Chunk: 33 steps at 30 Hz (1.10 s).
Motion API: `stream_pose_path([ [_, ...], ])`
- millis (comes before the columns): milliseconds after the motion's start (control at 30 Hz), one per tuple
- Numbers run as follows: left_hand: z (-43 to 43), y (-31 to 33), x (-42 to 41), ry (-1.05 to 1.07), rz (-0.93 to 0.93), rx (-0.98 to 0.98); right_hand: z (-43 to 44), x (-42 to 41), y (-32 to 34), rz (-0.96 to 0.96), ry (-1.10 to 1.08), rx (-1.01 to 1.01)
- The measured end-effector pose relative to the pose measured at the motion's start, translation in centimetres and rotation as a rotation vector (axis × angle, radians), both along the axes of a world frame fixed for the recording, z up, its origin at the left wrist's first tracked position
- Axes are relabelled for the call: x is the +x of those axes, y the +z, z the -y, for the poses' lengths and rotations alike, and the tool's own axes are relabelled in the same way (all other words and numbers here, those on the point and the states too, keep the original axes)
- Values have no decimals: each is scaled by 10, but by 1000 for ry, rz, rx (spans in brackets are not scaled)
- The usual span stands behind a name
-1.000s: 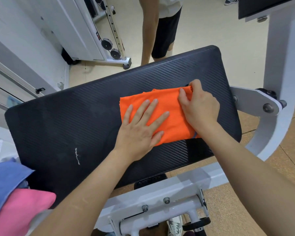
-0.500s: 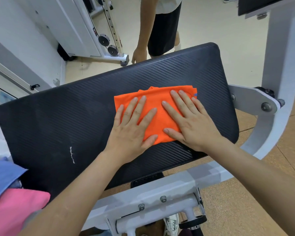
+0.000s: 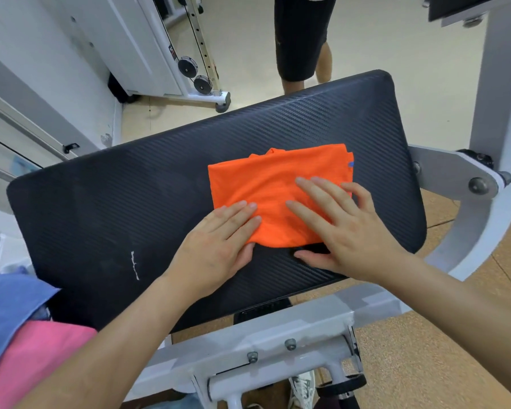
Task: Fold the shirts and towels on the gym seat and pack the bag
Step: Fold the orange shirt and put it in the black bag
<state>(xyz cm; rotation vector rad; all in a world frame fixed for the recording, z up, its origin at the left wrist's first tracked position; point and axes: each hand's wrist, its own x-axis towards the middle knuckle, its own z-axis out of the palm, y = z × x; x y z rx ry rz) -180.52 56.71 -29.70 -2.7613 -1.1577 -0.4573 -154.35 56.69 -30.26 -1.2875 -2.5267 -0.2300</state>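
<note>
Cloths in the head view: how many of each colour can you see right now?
orange cloth: 1, folded on the gym seat
blue cloth: 1, lower left
pink cloth: 1, lower left
Total: 3

No legible text or labels anywhere

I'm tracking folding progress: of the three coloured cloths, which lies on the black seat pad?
The orange cloth, folded on the seat pad. The blue cloth and pink cloth sit piled off the pad, lower left.
</note>
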Motion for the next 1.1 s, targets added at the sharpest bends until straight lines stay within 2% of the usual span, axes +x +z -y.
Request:
stream_pose_path([
  [100, -2, 10, 4, 7, 36, -35, 0, 5, -14, -69, 19, -20],
  [233, -3, 16, -1, -60, -138, -50, -8, 22, -15, -294, 64, -42],
  [300, -2, 25, 0, 0, -86, -162, -7, 21, 0, -426, 17, -131],
  [333, 0, 34, 3, 62, 26, -266, -5, 18, 12, -522, -21, -211],
  [433, 3, 67, 12, 303, 538, -621, -7, 14, 64, -861, -133, -492],
  [500, 7, 84, 11, 385, 806, -740, -14, 18, 99, -988, -145, -596],
  [600, 18, 88, 7, 491, 1109, -878, -30, 11, 117, -934, -156, -712],
  [733, 21, 62, -1, 797, 1345, -747, -45, -32, 80, -680, -281, -534],
  [833, 26, 41, -8, 800, 1261, -733, -43, -61, 45, -508, -440, -361],
  [967, 30, 25, -12, 768, 1048, -552, -36, -71, 35, -505, -558, -6],
  [1033, 27, 19, -11, 772, 911, -441, -30, -78, 32, -554, -447, 116],
  [1100, 25, 16, -10, 718, 805, -328, -16, -88, 19, -532, -218, 112],
])
